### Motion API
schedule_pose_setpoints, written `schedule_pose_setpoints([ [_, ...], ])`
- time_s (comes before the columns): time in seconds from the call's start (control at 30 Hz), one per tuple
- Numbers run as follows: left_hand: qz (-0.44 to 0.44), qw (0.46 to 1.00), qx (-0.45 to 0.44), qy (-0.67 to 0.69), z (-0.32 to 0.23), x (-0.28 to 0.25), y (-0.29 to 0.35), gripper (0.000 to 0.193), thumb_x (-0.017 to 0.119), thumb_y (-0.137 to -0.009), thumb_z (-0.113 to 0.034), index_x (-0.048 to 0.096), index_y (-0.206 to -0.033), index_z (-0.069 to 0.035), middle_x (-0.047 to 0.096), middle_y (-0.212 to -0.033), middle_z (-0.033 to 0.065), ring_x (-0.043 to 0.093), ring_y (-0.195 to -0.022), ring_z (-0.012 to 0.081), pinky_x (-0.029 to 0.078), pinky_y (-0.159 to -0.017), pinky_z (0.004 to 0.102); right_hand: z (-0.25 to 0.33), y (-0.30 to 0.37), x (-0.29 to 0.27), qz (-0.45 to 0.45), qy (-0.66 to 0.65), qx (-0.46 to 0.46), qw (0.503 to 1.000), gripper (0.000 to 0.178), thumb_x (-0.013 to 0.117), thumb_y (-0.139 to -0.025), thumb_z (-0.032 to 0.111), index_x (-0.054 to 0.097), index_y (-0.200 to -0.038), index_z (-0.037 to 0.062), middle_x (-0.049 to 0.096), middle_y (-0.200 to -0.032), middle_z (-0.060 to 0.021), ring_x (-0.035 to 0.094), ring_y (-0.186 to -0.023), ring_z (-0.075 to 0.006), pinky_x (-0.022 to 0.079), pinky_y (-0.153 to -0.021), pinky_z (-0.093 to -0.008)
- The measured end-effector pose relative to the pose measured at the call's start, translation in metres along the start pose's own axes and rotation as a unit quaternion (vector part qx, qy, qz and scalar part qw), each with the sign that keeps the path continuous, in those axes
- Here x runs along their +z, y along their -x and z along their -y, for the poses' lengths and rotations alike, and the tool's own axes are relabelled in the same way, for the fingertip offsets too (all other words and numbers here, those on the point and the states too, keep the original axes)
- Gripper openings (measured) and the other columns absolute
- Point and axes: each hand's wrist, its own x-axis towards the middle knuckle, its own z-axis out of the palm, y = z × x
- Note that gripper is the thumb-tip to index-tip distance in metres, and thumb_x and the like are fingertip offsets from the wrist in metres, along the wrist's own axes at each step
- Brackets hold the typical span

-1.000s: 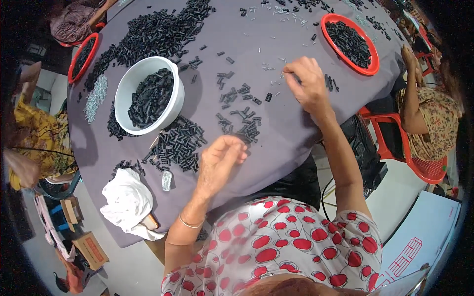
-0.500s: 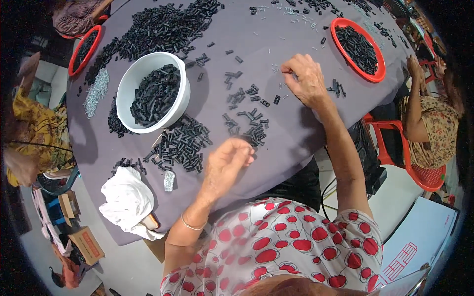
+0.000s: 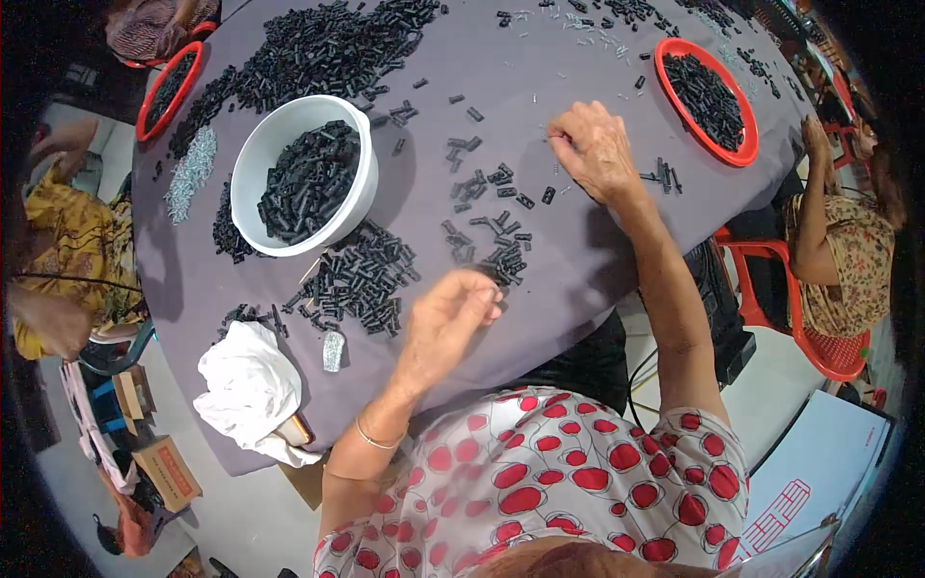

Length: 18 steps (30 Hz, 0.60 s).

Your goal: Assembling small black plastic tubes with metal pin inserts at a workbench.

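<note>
Hands work over a grey cloth-covered table [image 3: 578, 289] strewn with small black plastic pieces. The left hand [image 3: 448, 318] hovers just above the near edge of a scattered cluster of black pieces [image 3: 491, 246], its fingers curled inward with the tips pinched together; whether a piece sits between them cannot be told, since the fingers hide it. The right hand [image 3: 593, 149] rests further out on the cloth, fingers bent and pressed down near a few loose pieces [image 3: 660, 176], and what it grips, if anything, is hidden too. A white bowl [image 3: 361, 188] half full of black pieces stands to the left, with a denser pile [image 3: 361, 279] touching its near side. A red tray [image 3: 742, 154] of the same parts lies beyond the right hand, near the table's edge.

Risk here seems to lie in the small size of the parts: a loose pinch could let one drop and roll under the cloth's folds, and a sweeping wrist could push the scattered cluster into the sorted pile beside the bowl, mixing them.
</note>
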Motion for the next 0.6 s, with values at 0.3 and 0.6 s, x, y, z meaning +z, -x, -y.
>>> schedule_pose_setpoints([
  [0.3, 0.002, 1.0, 0.008, 0.009, 0.002, 0.0, -0.001, 0.013, 0.054, -0.093, -0.011, 0.059, -0.098, 0.0, 0.063, -0.091, 0.0058, 0.059, -0.078, 0.0095, 0.049, -0.07, 0.0232, -0.001, 0.004, -0.002, -0.054, -0.095, -0.012, 0.994, 0.006, 0.061, -0.076, 0.01, 0.06, -0.082, 0.0107, 0.057, -0.077, -0.0045, 0.054, -0.076, -0.0259, 0.041, -0.065, -0.039],
  [0.6, 0.005, 1.0, 0.01, -0.003, 0.0, 0.0, 0.0, 0.013, 0.054, -0.094, -0.011, 0.059, -0.098, 0.0, 0.063, -0.091, 0.0054, 0.06, -0.078, 0.0095, 0.049, -0.069, 0.0226, -0.02, 0.015, -0.021, -0.106, -0.087, 0.02, 0.99, 0.008, 0.061, -0.076, 0.008, 0.062, -0.084, 0.0086, 0.06, -0.08, -0.006, 0.055, -0.078, -0.0276, 0.044, -0.07, -0.0403],
])
